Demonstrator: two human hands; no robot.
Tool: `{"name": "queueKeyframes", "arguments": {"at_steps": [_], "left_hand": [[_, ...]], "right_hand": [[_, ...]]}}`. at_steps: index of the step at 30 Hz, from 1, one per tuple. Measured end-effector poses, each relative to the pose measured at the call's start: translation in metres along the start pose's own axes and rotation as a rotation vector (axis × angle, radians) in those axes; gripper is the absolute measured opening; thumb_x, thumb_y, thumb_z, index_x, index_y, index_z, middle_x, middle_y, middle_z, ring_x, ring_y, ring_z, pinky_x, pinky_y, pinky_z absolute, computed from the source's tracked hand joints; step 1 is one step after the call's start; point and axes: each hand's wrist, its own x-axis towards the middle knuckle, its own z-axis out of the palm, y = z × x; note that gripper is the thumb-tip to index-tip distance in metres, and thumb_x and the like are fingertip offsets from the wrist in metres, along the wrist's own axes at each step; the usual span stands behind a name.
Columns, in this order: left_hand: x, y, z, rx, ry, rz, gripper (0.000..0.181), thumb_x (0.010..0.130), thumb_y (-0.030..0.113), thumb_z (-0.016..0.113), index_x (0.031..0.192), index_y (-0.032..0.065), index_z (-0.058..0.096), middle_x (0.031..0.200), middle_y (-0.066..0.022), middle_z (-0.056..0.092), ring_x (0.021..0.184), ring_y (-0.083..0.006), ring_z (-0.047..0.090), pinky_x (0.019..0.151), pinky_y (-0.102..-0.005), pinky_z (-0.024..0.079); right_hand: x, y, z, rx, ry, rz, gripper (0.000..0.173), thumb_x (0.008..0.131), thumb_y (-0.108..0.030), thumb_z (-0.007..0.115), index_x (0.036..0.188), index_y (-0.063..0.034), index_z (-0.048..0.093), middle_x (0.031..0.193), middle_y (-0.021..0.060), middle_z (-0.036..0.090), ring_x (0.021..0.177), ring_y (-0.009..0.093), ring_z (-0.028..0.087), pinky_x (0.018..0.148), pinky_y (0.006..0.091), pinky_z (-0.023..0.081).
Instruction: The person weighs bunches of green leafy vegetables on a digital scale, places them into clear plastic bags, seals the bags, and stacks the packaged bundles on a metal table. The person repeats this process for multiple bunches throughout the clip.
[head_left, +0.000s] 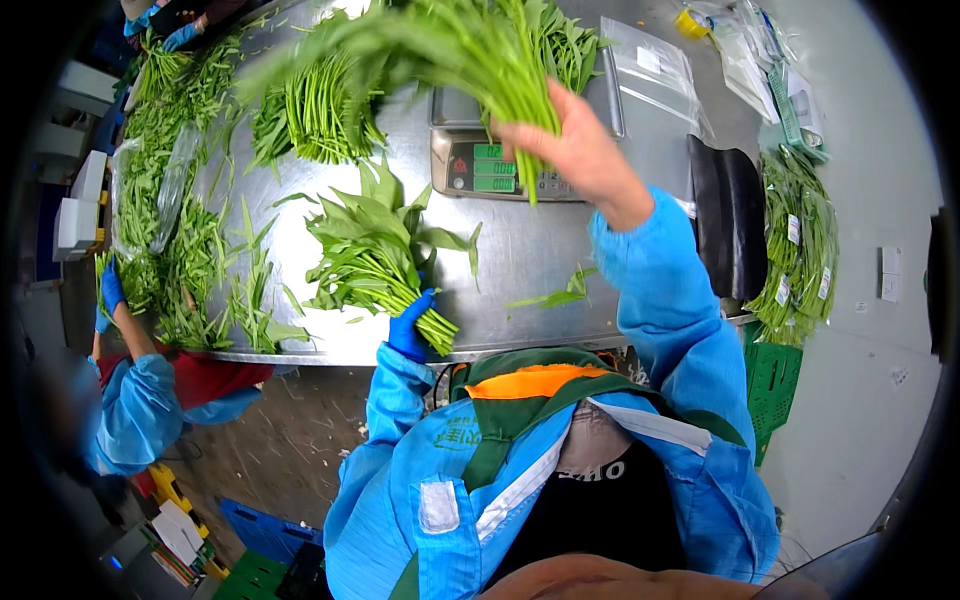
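My left hand (410, 327), in a blue glove, is closed around the stems of a bunch of leafy greens (367, 262) at the near edge of the steel table. Bare, my right hand (574, 154) grips another bunch of long-stemmed greens (480, 67), raised over a digital scale (448, 184); its leaves are blurred and spread to the left. Part of the scale's display and keys is hidden by that hand and the stems. More greens lie on the scale's far side.
A stack of cut greens (330, 112) lies left of the scale, loose greens (187, 292) farther left. Clear plastic bags (652, 71), a black curved object (727, 217) and bagged greens (799, 247) are at right. Two co-workers' gloved hands (112, 285) (180, 37) work at left.
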Motion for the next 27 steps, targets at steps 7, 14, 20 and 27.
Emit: {"name": "queueKeyframes", "arguments": {"at_steps": [7,14,20,27], "left_hand": [[-0.002,0.003,0.031,0.042,0.007,-0.076,0.042,0.084,0.011,0.061,0.123,0.0027,0.049,0.103,-0.011,0.061,0.086,-0.024,0.064,0.066,-0.0343,0.054],[-0.003,-0.006,0.02,0.053,-0.013,-0.111,0.047,0.085,0.01,0.062,0.128,0.0045,0.046,0.106,-0.0111,0.06,0.091,-0.0237,0.063,0.072,-0.0357,0.053],[0.003,-0.02,0.029,-0.1,-0.058,-0.194,0.04,0.088,0.012,0.058,0.126,0.0015,0.051,0.115,-0.0146,0.059,0.102,-0.0249,0.06,0.084,-0.0342,0.05],[-0.019,-0.018,0.027,-0.085,-0.074,-0.229,0.033,0.089,0.008,0.058,0.119,-0.0017,0.052,0.106,-0.0144,0.061,0.094,-0.0247,0.062,0.079,-0.0365,0.053]], "right_hand": [[0.063,0.119,-0.082,-0.509,0.34,0.01,0.05,0.082,-0.02,0.07,0.121,0.0023,0.049,0.097,0.013,0.062,0.088,0.025,0.061,0.079,0.0358,0.049],[-0.005,0.119,-0.027,-0.985,0.574,-0.18,0.045,0.082,-0.023,0.068,0.118,0.0009,0.055,0.111,0.0212,0.056,0.102,0.036,0.053,0.09,0.0436,0.042],[-0.112,0.191,0.09,-0.568,-0.326,0.395,0.034,0.087,-0.032,0.061,0.094,0.0017,0.066,0.084,0.0182,0.067,0.077,0.03,0.065,0.071,0.0393,0.05],[-0.139,0.202,0.106,-0.344,-0.304,0.528,0.033,0.085,-0.03,0.062,0.093,0.0024,0.066,0.084,0.0196,0.067,0.077,0.03,0.065,0.07,0.0396,0.049]]}}
